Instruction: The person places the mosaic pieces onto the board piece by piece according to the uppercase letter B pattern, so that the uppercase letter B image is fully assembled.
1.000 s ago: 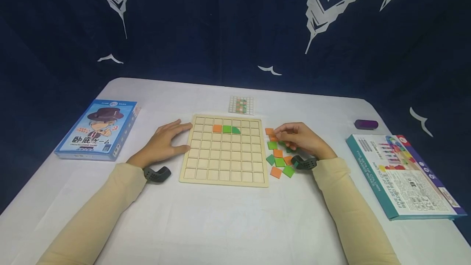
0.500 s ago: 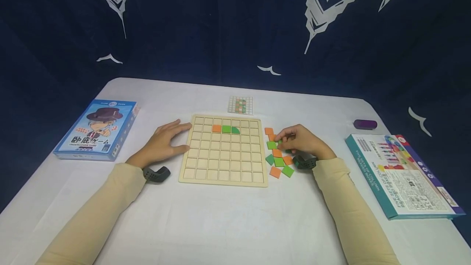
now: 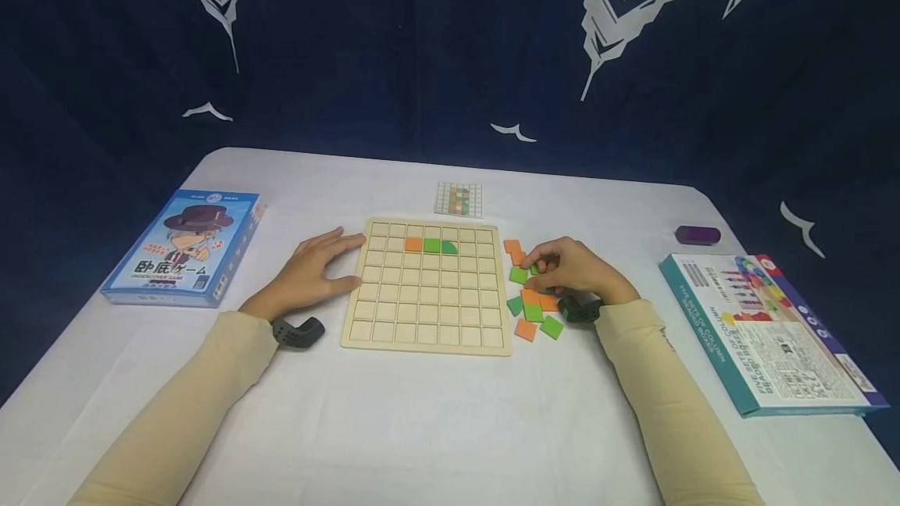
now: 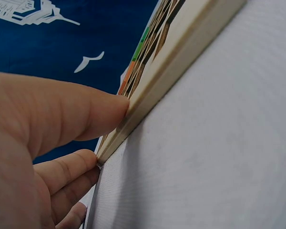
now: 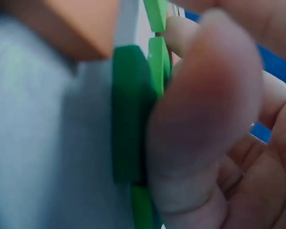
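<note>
My left hand [image 3: 307,274] rests at the left edge of a square wooden grid board [image 3: 422,336], its thumb and fingertips on the side in the left wrist view. An orange square [image 3: 413,244], a light green square [image 3: 432,246] and a dark green quarter-round tile [image 3: 449,248] sit in one upper row. Over the loose tiles right of the board is my right hand [image 3: 573,268], thumb and forefinger spread apart. The right wrist view shows its thumb against a dark green tile [image 5: 128,114], with a light green tile [image 5: 157,59] beyond; an orange tile [image 5: 76,28] stands close.
Behind the board lies a small pattern card [image 3: 458,200]. A blue game box [image 3: 184,248] is at the left; a white and teal box [image 3: 773,334] and a purple object [image 3: 698,236] are at the right. Loose tiles [image 3: 525,329] lie beside the board.
My right hand has shifted slightly nearer, from the top orange tiles to the green ones, and an orange tile has moved against its neighbour. My left hand stays at the board's edge.
</note>
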{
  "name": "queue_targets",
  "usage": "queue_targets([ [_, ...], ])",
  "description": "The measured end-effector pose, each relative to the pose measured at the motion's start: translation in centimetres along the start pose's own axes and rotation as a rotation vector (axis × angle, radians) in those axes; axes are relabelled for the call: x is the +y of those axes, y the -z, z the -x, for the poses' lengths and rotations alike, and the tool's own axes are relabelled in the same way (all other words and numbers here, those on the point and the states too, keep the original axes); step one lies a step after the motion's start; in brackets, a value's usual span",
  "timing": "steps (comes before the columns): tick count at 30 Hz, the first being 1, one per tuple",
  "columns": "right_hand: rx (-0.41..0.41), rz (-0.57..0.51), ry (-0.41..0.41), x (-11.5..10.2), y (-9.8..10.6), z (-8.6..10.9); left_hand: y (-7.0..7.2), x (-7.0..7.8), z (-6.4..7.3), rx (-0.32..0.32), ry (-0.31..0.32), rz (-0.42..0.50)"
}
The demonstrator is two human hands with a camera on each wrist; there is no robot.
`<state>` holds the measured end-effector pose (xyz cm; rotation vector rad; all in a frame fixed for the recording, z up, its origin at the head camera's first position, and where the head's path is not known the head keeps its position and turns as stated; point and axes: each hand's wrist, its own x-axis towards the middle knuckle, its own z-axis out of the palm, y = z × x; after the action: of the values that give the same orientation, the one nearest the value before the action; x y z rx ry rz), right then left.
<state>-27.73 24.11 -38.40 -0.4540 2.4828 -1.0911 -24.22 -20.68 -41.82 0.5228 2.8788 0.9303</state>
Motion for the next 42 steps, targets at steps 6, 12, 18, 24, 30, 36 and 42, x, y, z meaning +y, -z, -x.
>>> queue_targets([
  [6,0.026,0.046,-0.024,-0.4,-0.2,0.0,0.1,0.0,-0.1,0.002,-0.002,-0.003],
  [12,0.023,0.053,-0.028,-0.4,0.0,0.0,0.1,0.1,-0.2,0.002,0.001,-0.005],
  [18,0.014,0.024,-0.026,-0.3,0.4,0.1,0.2,0.1,-0.1,0.003,-0.001,0.0],
  [24,0.011,-0.018,-0.01,-0.6,0.4,0.2,0.1,0.1,-0.1,0.002,0.007,-0.002],
  [30,0.011,-0.096,-0.008,-1.3,0.4,0.3,-0.1,0.0,0.0,0.004,0.006,0.004],
  [36,0.005,-0.216,-0.022,-1.8,0.1,0.2,0.0,0.0,0.1,0.007,0.002,-0.001],
  [42,0.007,-0.379,-0.009,-2.4,-0.4,0.4,-0.1,0.0,0.0,0.009,0.0,-0.006],
])
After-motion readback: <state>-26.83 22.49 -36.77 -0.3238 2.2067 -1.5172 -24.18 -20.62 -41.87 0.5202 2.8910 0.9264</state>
